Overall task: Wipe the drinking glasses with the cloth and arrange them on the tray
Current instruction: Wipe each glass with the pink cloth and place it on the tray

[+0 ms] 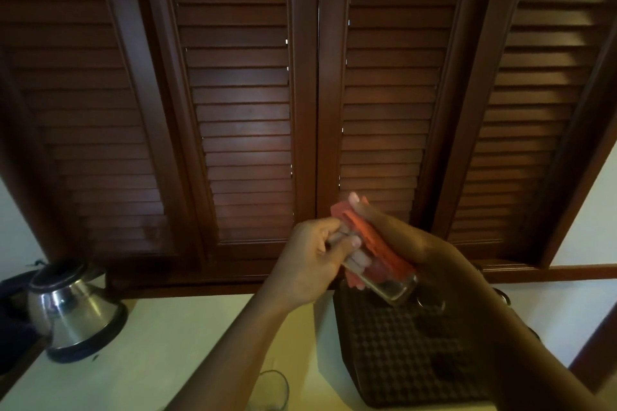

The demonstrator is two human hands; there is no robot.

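Your left hand [309, 264] is closed around a clear drinking glass [384, 284], held tilted in the air above the far edge of the dark patterned tray [400, 350]. Your right hand [410, 240] presses a folded orange-red cloth [374, 243] against the glass, its grip clamped on the cloth. A second glass [270, 390] stands on the pale counter [173, 344] near your left forearm, and a steel kettle [71, 310] sits well apart at the left.
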